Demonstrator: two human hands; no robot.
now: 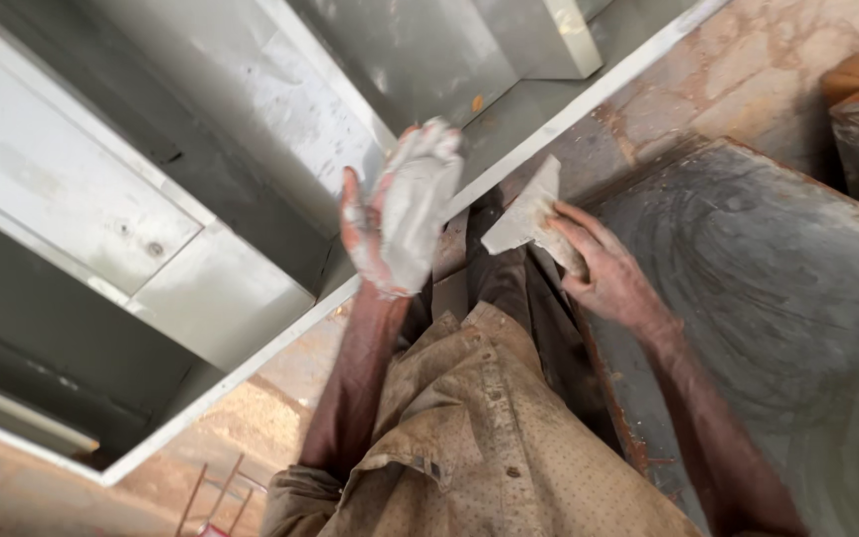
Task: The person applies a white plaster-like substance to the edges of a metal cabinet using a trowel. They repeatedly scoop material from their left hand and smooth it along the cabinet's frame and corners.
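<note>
Grey cabinet panels [181, 149] with a pale front edge [589, 94] fill the left and the top of your view, and they lie on a reddish floor [748, 70]. Going to the right, your left hand [405, 214] is raised over this edge, the fingers together and pointing up, and the palm is thickly covered with white putty. It holds no tool.

Just beside it, your right hand [603, 273] is closed on the handle of a putty knife [524, 214]. The blade is flat and pale, and its long axis runs from the right hand up and to the left, toward the white palm. Blade and palm are near but apart; I think a small gap stays between them, though the angle makes this not certain. The right hand is the nearer one to the knife.

At the far right lies a dark grey sheet [768, 278] with round smear marks.
</note>
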